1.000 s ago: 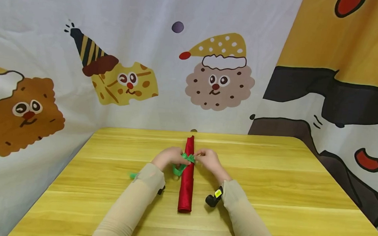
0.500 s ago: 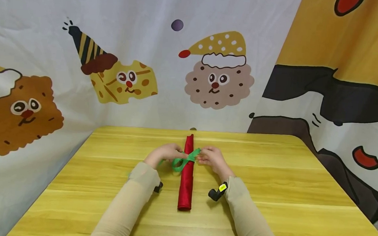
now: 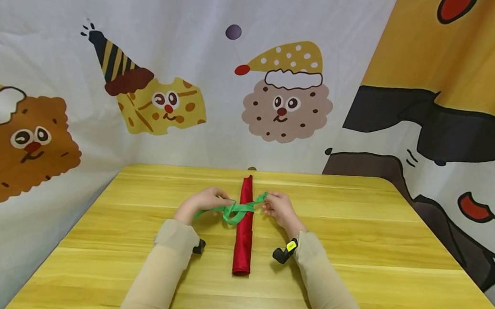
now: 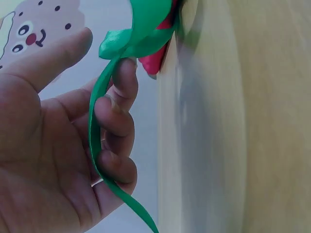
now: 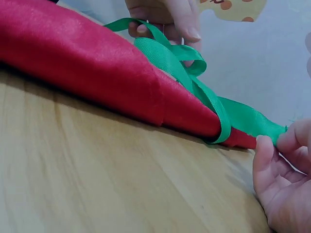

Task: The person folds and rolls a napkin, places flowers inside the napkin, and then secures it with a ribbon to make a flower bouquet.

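A rolled red satin cloth (image 3: pixel 242 250) lies lengthwise on the table, with a green ribbon (image 3: pixel 243 209) tied round its upper half. A ribbon loop (image 5: pixel 194 60) stands out on the left side of the roll. My left hand (image 4: pixel 73 131) is left of the roll; its fingers curl loosely round one ribbon tail, while the thumb stays clear of it. That tail (image 4: pixel 97 145) runs down across the fingers. Right of the roll, my right hand (image 3: pixel 279 209) pinches the other ribbon end (image 5: pixel 269 131) between thumb and fingers, drawing it up and away.
The yellow wood-grain table (image 3: pixel 351 276) spreads around the roll. Behind it hangs a white cloth (image 3: pixel 213 147) printed with cartoon biscuits and cheese. A black wrist camera (image 3: pixel 284 253) sits at the right sleeve.
My left hand has moved left from the roll, stretching a ribbon tail out with it. My right hand has drawn its ribbon end up and right. The red roll stays in place.
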Available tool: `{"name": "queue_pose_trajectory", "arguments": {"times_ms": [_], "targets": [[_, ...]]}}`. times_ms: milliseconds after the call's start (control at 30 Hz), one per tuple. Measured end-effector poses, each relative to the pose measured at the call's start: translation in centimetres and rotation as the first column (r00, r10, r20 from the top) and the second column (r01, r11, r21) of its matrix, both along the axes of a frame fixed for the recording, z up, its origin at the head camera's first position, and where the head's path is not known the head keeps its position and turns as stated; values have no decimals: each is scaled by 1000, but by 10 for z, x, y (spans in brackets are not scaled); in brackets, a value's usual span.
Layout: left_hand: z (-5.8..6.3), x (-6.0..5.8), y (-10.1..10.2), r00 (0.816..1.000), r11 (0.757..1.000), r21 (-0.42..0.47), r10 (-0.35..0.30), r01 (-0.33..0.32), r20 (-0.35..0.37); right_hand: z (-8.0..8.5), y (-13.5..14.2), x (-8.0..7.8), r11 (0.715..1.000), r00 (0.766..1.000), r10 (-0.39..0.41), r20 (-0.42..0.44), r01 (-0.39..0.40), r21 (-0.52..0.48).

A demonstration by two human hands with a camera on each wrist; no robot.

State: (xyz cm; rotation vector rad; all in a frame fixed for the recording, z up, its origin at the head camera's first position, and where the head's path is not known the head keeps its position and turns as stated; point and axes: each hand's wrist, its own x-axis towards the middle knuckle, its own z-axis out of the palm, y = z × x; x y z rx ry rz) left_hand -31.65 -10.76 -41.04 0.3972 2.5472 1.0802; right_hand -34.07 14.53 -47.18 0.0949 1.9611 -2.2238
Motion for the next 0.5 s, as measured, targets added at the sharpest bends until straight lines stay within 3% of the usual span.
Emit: {"name": "queue_pose_trajectory", "arguments": {"times_ms": [300, 500], "targets": [[-3, 2, -10, 1000, 1000, 6, -6, 6, 3, 1, 6, 0, 999, 999, 5, 36, -3, -48], [-3, 2, -11, 1000, 1000, 11, -25, 25, 8, 2, 9, -2, 996, 998, 57, 33, -55, -66]]}}
